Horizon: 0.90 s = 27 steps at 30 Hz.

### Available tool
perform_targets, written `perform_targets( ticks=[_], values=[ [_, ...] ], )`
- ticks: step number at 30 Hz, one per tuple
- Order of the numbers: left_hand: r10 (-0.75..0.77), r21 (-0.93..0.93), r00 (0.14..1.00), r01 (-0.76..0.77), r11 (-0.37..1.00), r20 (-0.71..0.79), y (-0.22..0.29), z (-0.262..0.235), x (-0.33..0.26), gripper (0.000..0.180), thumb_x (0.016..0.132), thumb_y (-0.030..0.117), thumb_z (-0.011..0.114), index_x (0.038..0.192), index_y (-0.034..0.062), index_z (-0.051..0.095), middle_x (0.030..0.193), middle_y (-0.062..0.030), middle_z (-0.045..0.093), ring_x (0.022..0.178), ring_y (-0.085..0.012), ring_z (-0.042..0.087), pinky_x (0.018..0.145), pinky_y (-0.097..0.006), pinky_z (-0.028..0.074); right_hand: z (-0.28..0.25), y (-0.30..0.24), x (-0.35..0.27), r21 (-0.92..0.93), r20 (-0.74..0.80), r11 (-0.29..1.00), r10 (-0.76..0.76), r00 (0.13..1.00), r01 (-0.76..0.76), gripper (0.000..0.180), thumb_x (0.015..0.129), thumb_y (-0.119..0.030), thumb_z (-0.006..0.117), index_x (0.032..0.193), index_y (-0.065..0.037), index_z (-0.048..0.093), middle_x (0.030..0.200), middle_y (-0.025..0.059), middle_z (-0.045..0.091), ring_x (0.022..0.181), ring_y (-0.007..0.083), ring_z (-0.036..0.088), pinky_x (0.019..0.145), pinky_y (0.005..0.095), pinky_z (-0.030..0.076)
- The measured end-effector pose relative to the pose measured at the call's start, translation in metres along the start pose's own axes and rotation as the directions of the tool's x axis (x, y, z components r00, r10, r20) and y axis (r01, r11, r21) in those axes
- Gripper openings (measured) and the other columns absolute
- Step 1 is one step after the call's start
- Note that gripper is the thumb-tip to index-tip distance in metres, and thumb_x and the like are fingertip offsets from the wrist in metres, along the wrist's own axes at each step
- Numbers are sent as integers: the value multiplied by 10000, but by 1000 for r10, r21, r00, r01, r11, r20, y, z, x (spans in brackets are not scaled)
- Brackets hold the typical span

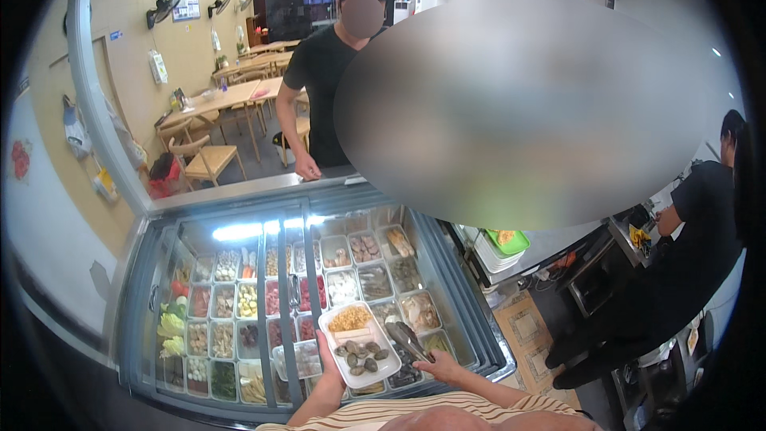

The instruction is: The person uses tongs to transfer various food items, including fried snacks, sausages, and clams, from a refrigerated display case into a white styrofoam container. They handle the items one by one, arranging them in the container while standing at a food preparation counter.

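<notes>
My left hand [325, 353] holds a white rectangular tray [386, 366] by its left edge, above the open chilled display case [471, 315]. On the tray lie a pile of yellowish shreds at the far end and several dark round pieces in the middle. My right hand [438, 365] grips metal tongs [407, 339], whose tips point up and left, just right of the tray.
The case holds several plastic tubs of food under sliding glass lids [231, 271]. A person in black stands behind it, one hand on its top edge [306, 168]. Another person in black [686, 255] works at a counter on the right. Wooden tables and chairs [215, 112] fill the back.
</notes>
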<state>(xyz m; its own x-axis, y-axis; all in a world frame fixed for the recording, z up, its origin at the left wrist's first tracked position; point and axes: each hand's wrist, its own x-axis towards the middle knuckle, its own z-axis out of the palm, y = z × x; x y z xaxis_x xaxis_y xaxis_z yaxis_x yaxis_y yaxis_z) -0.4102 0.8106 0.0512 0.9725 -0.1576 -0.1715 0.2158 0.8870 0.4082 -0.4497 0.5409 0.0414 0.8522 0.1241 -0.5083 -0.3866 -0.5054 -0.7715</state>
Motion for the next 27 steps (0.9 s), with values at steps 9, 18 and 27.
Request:
perform_targets(
  ticks=[9, 18, 27],
  values=[
    [-183, -23, 983, 184, 983, 35, -6, 2, -13, 882, 836, 789, 289, 1394, 119, 423, 1335, -147, 518, 1170, -358, 531, 999, -488, 428, 39, -17, -25, 665, 98, 738, 63, 993, -113, 223, 836, -203, 709, 895, -19, 598, 613, 36, 566, 419, 115, 511, 360, 249, 360],
    [-307, 44, 949, 305, 951, 69, -19, 10, -14, 885, 832, 791, 297, 1392, 118, 425, 1326, -147, 527, 1156, -355, 541, 987, -486, 439, 40, -38, -51, 707, 19, 697, 145, 989, -116, 151, 791, -48, 684, 905, 0, 598, 642, 65, 596, 463, 153, 582, 398, 280, 463],
    [-311, 116, 948, 317, 941, -66, -72, 53, -18, 891, 824, 796, 318, 1389, 116, 429, 1300, -147, 548, 1116, -344, 568, 955, -485, 467, -9, 5, -64, 735, -36, 677, 102, 994, -43, 156, 711, -30, 678, 844, 1, 602, 607, 69, 561, 437, 145, 523, 376, 280, 378]
  ],
)
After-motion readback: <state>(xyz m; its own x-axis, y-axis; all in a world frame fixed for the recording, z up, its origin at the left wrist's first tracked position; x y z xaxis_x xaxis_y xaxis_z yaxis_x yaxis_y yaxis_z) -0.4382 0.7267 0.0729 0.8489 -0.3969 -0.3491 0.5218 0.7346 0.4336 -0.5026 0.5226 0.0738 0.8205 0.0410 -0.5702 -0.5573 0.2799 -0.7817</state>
